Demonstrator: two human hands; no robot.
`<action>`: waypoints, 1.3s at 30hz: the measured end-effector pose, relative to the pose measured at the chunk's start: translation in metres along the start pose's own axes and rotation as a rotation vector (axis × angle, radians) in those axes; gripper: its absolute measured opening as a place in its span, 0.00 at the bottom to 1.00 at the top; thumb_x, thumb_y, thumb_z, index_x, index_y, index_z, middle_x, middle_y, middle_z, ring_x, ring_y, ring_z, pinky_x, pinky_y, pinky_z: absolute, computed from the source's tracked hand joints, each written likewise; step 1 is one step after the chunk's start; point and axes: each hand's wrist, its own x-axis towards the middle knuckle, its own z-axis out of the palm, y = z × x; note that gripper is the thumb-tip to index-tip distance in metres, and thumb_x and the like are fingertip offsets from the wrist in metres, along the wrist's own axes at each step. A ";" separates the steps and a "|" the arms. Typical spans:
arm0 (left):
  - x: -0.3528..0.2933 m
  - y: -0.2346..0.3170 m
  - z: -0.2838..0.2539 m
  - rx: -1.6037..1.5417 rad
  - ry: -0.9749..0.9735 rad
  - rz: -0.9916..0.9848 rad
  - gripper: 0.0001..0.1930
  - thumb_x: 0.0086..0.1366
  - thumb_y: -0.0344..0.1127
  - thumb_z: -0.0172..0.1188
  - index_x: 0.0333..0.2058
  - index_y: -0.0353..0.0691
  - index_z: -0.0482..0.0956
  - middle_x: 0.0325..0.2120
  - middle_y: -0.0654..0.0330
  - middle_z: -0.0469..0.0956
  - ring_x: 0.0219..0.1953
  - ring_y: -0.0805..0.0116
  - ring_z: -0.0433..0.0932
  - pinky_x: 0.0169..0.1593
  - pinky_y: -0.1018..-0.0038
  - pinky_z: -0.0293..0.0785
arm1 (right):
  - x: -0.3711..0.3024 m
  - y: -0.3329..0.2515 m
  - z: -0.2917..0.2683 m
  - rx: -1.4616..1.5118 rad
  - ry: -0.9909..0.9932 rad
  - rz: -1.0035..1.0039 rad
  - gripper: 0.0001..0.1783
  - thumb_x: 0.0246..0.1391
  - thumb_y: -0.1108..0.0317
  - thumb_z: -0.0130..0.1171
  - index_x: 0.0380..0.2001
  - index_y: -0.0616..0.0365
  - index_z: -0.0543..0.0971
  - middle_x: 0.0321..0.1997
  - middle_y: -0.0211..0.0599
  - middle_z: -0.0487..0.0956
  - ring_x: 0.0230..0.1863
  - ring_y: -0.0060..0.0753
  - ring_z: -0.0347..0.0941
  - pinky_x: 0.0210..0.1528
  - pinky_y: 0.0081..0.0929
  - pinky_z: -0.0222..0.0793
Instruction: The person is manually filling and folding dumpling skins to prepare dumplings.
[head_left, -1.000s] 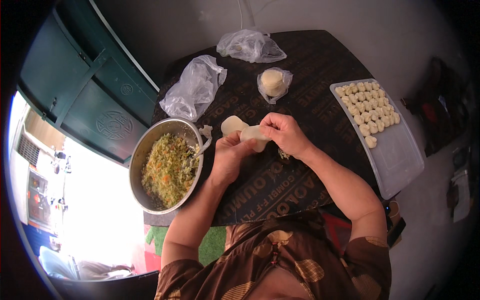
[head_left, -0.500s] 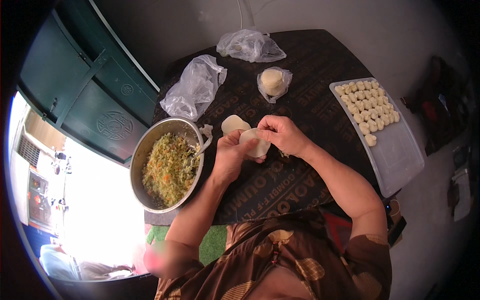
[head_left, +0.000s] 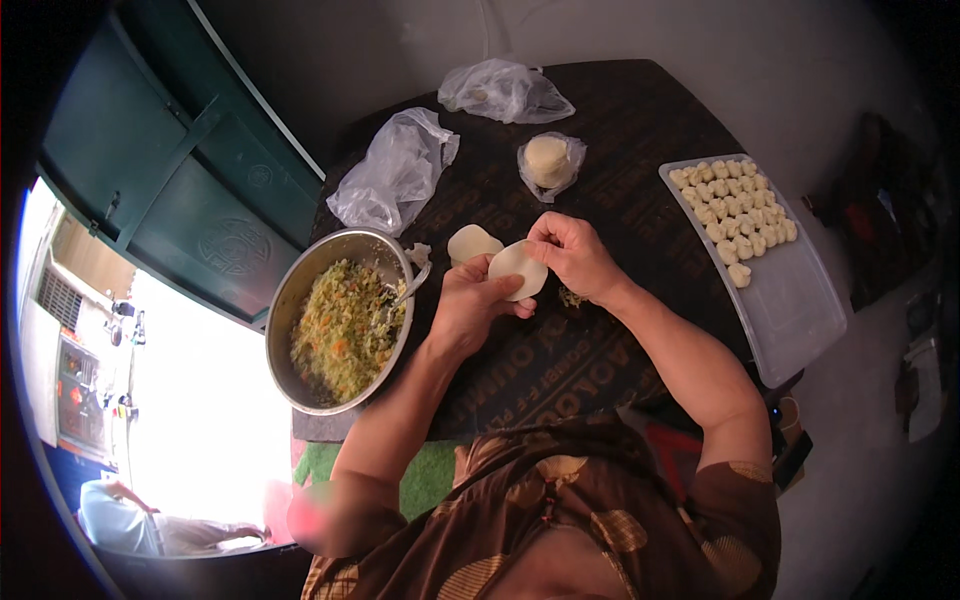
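Note:
Between my hands is a round, pale dumpling wrapper (head_left: 518, 271). My left hand (head_left: 470, 308) holds it from below, thumb on top. The fingers of my right hand (head_left: 572, 258) pinch its upper right edge. Just behind the left hand, several more wrappers (head_left: 472, 242) lie on the dark table. To the left stands a steel bowl (head_left: 283, 372) of chopped vegetable filling (head_left: 345, 330), with a spoon (head_left: 410, 286) leaning on its right rim. On the right a clear plastic tray (head_left: 792, 330) carries rows of folded dumplings (head_left: 735, 210) in its far part.
A stack of wrappers (head_left: 547, 158) sits in a small plastic bag at the table's far middle. Two crumpled clear bags, one (head_left: 395, 170) behind the bowl and another (head_left: 505, 90) at the back edge, lie nearby. A green metal door (head_left: 190, 190) stands left of the table.
The wrapper in my hands now lies flatter and more fully spread. My right hand has shifted slightly up and away from my left, still pinching the edge.

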 end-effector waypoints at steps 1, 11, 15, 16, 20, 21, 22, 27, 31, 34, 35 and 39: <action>0.000 0.000 0.000 0.009 0.002 -0.004 0.11 0.60 0.22 0.56 0.42 0.26 0.72 0.32 0.49 0.79 0.25 0.64 0.80 0.29 0.74 0.81 | 0.000 0.000 0.000 -0.006 -0.012 0.014 0.06 0.54 0.73 0.58 0.25 0.61 0.73 0.23 0.23 0.72 0.27 0.12 0.65 0.29 0.16 0.64; 0.004 -0.011 -0.004 -0.002 0.143 0.134 0.10 0.62 0.28 0.57 0.38 0.28 0.77 0.32 0.53 0.80 0.27 0.68 0.80 0.30 0.73 0.80 | -0.002 0.003 0.000 0.079 -0.159 0.152 0.06 0.53 0.71 0.58 0.27 0.62 0.74 0.25 0.25 0.74 0.29 0.14 0.66 0.31 0.19 0.65; 0.006 -0.013 -0.009 0.014 0.127 0.154 0.10 0.62 0.28 0.57 0.39 0.27 0.77 0.32 0.53 0.81 0.28 0.67 0.81 0.31 0.72 0.81 | -0.003 -0.010 0.003 0.104 -0.153 0.169 0.08 0.56 0.68 0.57 0.29 0.62 0.75 0.26 0.24 0.73 0.28 0.14 0.66 0.30 0.19 0.63; 0.006 -0.013 -0.008 0.012 0.090 0.137 0.09 0.62 0.28 0.57 0.38 0.27 0.77 0.32 0.53 0.81 0.28 0.66 0.81 0.31 0.72 0.81 | -0.003 -0.008 0.003 0.129 -0.123 0.185 0.08 0.57 0.67 0.56 0.29 0.60 0.75 0.25 0.23 0.73 0.27 0.12 0.65 0.29 0.17 0.62; 0.003 -0.008 -0.005 0.033 0.007 0.083 0.09 0.62 0.27 0.57 0.38 0.27 0.76 0.32 0.51 0.80 0.28 0.64 0.81 0.32 0.72 0.81 | -0.002 -0.001 0.001 0.185 -0.135 0.292 0.11 0.60 0.63 0.53 0.29 0.59 0.75 0.25 0.21 0.72 0.26 0.12 0.64 0.27 0.16 0.61; 0.003 -0.007 -0.004 0.032 0.005 0.079 0.09 0.62 0.27 0.57 0.38 0.27 0.76 0.32 0.51 0.80 0.28 0.64 0.81 0.32 0.72 0.81 | -0.001 -0.001 0.000 0.186 -0.132 0.295 0.11 0.60 0.63 0.53 0.29 0.59 0.75 0.25 0.21 0.72 0.26 0.12 0.64 0.27 0.16 0.61; 0.003 -0.006 -0.003 0.032 -0.015 0.070 0.09 0.62 0.27 0.56 0.39 0.27 0.76 0.32 0.51 0.80 0.28 0.64 0.81 0.32 0.72 0.81 | -0.001 0.000 -0.002 0.188 -0.158 0.290 0.11 0.60 0.64 0.54 0.28 0.60 0.76 0.24 0.23 0.74 0.27 0.13 0.66 0.29 0.17 0.63; 0.003 -0.004 -0.006 0.044 -0.067 -0.010 0.12 0.61 0.28 0.58 0.41 0.26 0.74 0.30 0.50 0.80 0.25 0.64 0.81 0.30 0.71 0.81 | -0.003 -0.002 0.001 0.215 -0.183 0.221 0.09 0.57 0.68 0.57 0.28 0.62 0.77 0.24 0.26 0.75 0.28 0.14 0.68 0.30 0.18 0.66; 0.002 -0.001 -0.001 0.018 -0.061 -0.045 0.13 0.60 0.28 0.58 0.42 0.26 0.74 0.30 0.50 0.80 0.25 0.63 0.81 0.31 0.72 0.81 | -0.002 0.003 -0.001 0.150 -0.129 0.138 0.07 0.55 0.71 0.57 0.27 0.63 0.76 0.24 0.27 0.76 0.28 0.15 0.69 0.30 0.19 0.66; 0.000 -0.001 -0.001 0.035 -0.071 -0.049 0.13 0.60 0.28 0.59 0.41 0.25 0.74 0.31 0.49 0.80 0.26 0.63 0.81 0.31 0.72 0.82 | -0.001 0.001 0.001 0.113 -0.110 0.109 0.07 0.55 0.71 0.57 0.27 0.64 0.76 0.24 0.28 0.76 0.28 0.15 0.69 0.30 0.20 0.66; 0.000 -0.002 -0.001 0.038 -0.078 -0.046 0.13 0.60 0.28 0.59 0.41 0.25 0.75 0.31 0.49 0.80 0.27 0.63 0.81 0.32 0.72 0.82 | -0.001 0.000 0.001 0.091 -0.100 0.093 0.07 0.55 0.71 0.57 0.27 0.64 0.76 0.24 0.28 0.76 0.28 0.15 0.69 0.30 0.20 0.66; 0.000 -0.002 -0.002 0.044 -0.078 -0.052 0.13 0.59 0.28 0.60 0.40 0.25 0.75 0.31 0.49 0.80 0.27 0.62 0.81 0.32 0.72 0.82 | -0.002 -0.001 0.001 0.061 -0.090 0.075 0.06 0.57 0.71 0.56 0.28 0.63 0.76 0.26 0.24 0.75 0.29 0.12 0.68 0.31 0.16 0.66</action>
